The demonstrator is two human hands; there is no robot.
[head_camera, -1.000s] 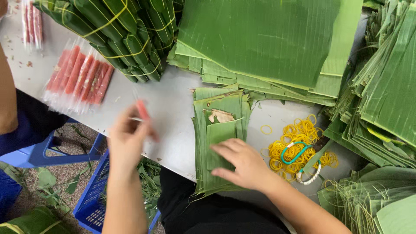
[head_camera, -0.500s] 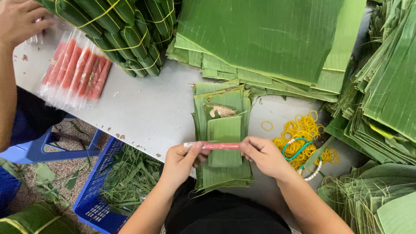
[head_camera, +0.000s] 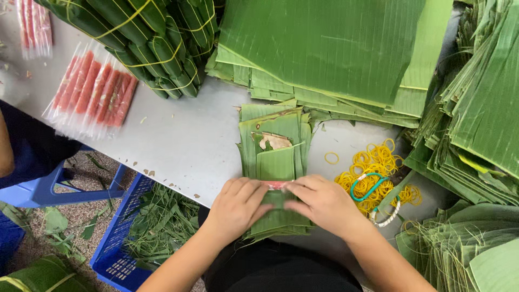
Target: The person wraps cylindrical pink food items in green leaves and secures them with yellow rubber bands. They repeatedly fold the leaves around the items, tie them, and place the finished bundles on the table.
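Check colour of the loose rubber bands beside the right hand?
Yellow rubber bands, piled right of the right hand; head view.

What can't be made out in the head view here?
- Pink stick: mostly covered by the left hand and right hand; its length is unseen.
- Leaf strip stack: near end hidden under both hands.
- Blue crate: cut off by the table edge.

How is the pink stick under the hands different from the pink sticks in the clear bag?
The pink stick lies alone across a folded leaf stack, mostly covered by the left hand and right hand. The bagged sticks lie many side by side, fully visible, untouched. Both share the same pink-red colour and thin shape.
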